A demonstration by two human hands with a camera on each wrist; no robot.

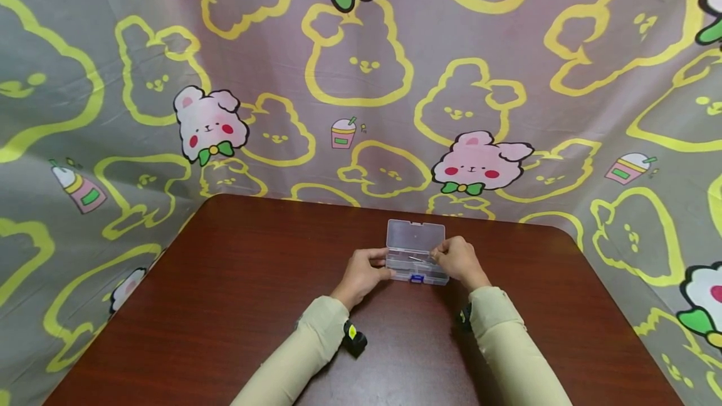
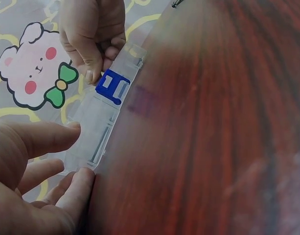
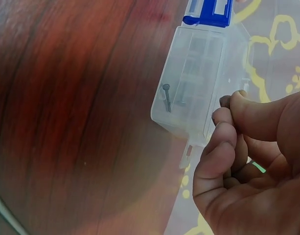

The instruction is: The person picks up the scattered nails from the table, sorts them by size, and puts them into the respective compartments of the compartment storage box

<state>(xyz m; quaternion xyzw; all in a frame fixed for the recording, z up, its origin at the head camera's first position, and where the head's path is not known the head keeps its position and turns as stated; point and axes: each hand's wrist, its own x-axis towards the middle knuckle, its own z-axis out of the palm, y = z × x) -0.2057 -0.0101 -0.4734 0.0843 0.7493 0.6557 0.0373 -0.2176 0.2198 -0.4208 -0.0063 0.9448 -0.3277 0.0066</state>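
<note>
A clear plastic box [image 1: 403, 266] stands on the table with its lid [image 1: 416, 235] tipped up at the back and a blue latch [image 1: 417, 279] in front. My left hand [image 1: 363, 275] holds the box's left end, thumb and fingertips against it. A long thin metal piece [image 2: 102, 142] shows through the wall there. At the right end, my right hand [image 1: 458, 260] is over the box with thumb and curled fingers pinched together. Between them pokes a small dark piece [image 3: 225, 101], too small to identify. Through the right compartment's wall shows a screw [image 3: 167, 97].
The brown wooden table [image 1: 271, 249] extends on both sides of the box. Behind it hangs a grey curtain [image 1: 372, 124] with cartoon prints, close to the table's back edge. A dark strapped device [image 1: 354, 338] sits on the left wrist.
</note>
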